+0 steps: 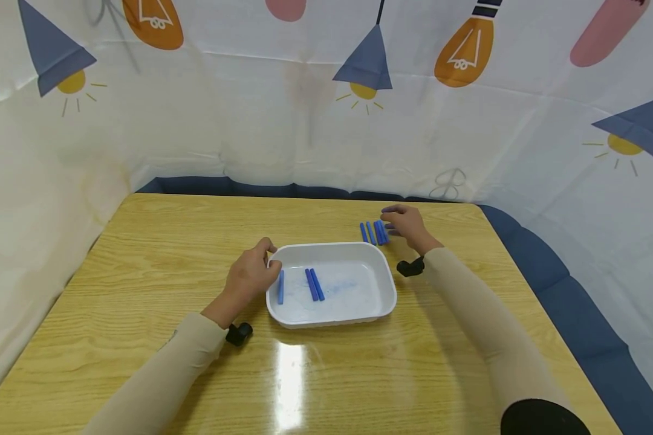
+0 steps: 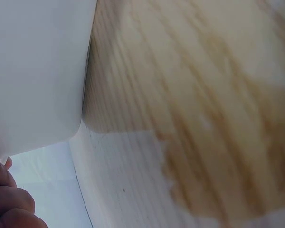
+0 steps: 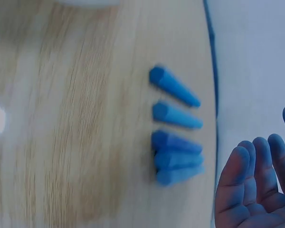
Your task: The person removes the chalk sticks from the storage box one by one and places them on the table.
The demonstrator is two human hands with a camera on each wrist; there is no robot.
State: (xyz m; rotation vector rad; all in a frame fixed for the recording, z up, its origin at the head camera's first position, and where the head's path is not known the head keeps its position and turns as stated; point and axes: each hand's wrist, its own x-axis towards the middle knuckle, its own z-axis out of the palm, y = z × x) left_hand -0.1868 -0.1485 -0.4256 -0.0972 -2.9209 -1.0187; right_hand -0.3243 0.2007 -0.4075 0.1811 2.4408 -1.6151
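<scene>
A white tray [image 1: 354, 308] stands on the table and holds three blue chalk sticks [image 1: 315, 285]: two lie side by side near the middle, one by the left wall. My left hand [image 1: 250, 272] grips the tray's left rim, thumb over the edge; in the left wrist view its curled fingers [image 2: 12, 204] show beside the tray's wall [image 2: 33, 71]. Beyond the tray's back right corner, several more blue chalk sticks [image 3: 175, 116] lie in a row on the table. Right beside them is my right hand [image 1: 405, 226], its fingers [image 3: 235, 175] loosely extended, blue-stained and holding nothing.
The wooden table [image 1: 168, 254] reaches back to a white curtain [image 1: 250, 121] printed with lamps and bulbs. Dark blue fabric [image 1: 555, 290] runs along the table's right and back edges. Blue dust marks the tray's floor.
</scene>
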